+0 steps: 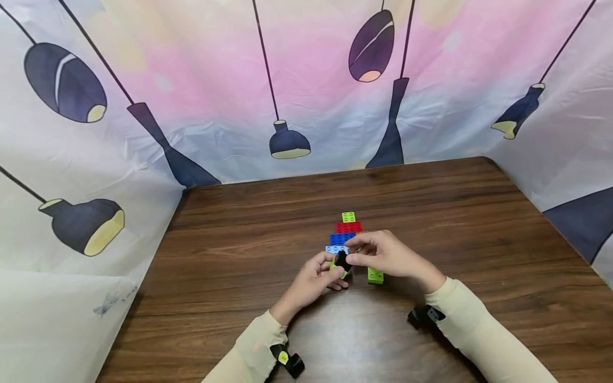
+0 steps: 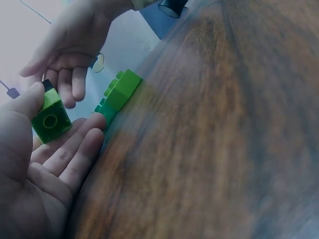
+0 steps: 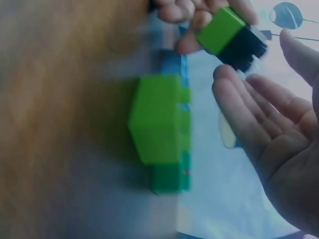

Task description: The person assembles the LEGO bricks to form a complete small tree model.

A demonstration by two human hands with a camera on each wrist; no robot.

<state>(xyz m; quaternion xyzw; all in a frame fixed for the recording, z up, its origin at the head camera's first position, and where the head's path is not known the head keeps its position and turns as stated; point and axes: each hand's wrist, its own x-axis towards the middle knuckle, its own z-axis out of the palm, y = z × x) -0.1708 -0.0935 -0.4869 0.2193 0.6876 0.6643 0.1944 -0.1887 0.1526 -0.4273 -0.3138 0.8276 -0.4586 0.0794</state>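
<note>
Left hand (image 1: 313,275) pinching the green block (image 3: 220,31), right hand (image 1: 390,256) spread just right of the black block (image 3: 243,49) atop, we're probably mid-stacking and wanting a firm press.

The head view is bright and fairly crisp, with pale glare on the near part of the counter (image 1: 354,330). Both wrist views look dimmer and hazy, the right one blurring the counter and a standing light-green block (image 3: 157,119)
</note>
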